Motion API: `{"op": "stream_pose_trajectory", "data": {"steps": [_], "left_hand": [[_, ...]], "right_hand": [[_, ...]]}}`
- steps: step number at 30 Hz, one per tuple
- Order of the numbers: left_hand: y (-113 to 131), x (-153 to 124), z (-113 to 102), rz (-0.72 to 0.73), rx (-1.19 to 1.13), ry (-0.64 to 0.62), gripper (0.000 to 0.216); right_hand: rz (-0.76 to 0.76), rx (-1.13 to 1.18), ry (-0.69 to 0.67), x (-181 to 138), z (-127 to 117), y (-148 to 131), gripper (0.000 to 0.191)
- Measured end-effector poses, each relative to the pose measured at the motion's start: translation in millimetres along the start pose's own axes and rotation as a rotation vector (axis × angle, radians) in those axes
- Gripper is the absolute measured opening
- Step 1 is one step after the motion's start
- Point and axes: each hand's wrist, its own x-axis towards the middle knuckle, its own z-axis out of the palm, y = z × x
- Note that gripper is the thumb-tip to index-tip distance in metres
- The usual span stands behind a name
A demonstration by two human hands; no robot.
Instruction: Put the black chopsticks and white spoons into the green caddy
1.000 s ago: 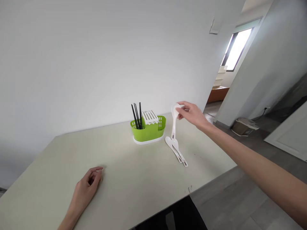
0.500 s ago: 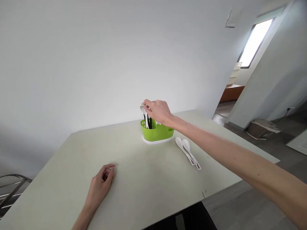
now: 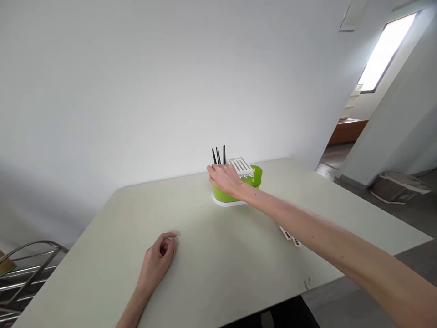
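Note:
My right hand (image 3: 223, 178) reaches across the pale table (image 3: 205, 264) to the left end of a green cutlery caddy (image 3: 254, 175). Its fingers are curled over that compartment, closed on a white spoon; only a sliver of white shows at the fingertips. Black chopsticks (image 3: 219, 155) stand up just behind the hand, beside a white slotted insert (image 3: 241, 166). Two more white spoons (image 3: 290, 236) lie on the table to the right, mostly hidden by my forearm. My left hand (image 3: 159, 262) rests on the table near me, fingers loosely curled, holding nothing.
A metal chair frame (image 3: 23, 273) stands at the lower left beside the table. The table's right edge (image 3: 392, 248) drops to a grey floor. A doorway, a bright window (image 3: 385, 50) and a low box (image 3: 398, 187) on the floor are at the right.
My right hand carried a white spoon from the right of the caddy to its left end and lowered it among the chopsticks. The view swung left. My left hand stayed put.

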Motion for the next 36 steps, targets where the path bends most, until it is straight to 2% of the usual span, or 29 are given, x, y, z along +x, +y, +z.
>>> {"op": "stream_pose_trajectory", "data": {"steps": [5,11,13,16,20,22,24,27,29,32,36], "left_hand": [[-2,1,0,0.009,-0.003,-0.001,0.039],[-10,1,2,0.011,0.007,-0.010,0.041],[-11,1,2,0.013,0.011,-0.006,0.040],[-12,0,2,0.020,0.023,-0.004,0.039],[-13,0,5,0.030,0.064,-0.017,0.040],[-13,1,6,0.039,0.090,-0.027,0.040],[-12,2,6,0.049,0.111,-0.029,0.041],[-10,4,7,0.060,0.130,-0.024,0.043],[-8,5,7,0.063,0.140,-0.016,0.043],[-7,6,8,0.069,0.161,-0.003,0.042],[-7,6,9,0.074,0.181,0.000,0.042]], "right_hand": [[-0.001,0.035,0.010,-2,8,-5,0.034],[0.016,0.097,0.044,-18,0,2,0.030],[0.010,0.164,0.111,-37,-3,5,0.031],[-0.056,0.290,0.226,-83,0,13,0.028],[-0.169,0.258,0.219,-156,13,41,0.023],[-0.095,0.225,0.186,-186,20,67,0.025],[0.072,0.239,0.126,-207,28,95,0.024],[0.370,0.320,-0.033,-225,41,134,0.023],[0.516,0.396,-0.155,-231,53,150,0.031],[0.609,0.469,-0.271,-232,70,160,0.044],[0.666,0.456,-0.314,-219,86,156,0.042]]}}
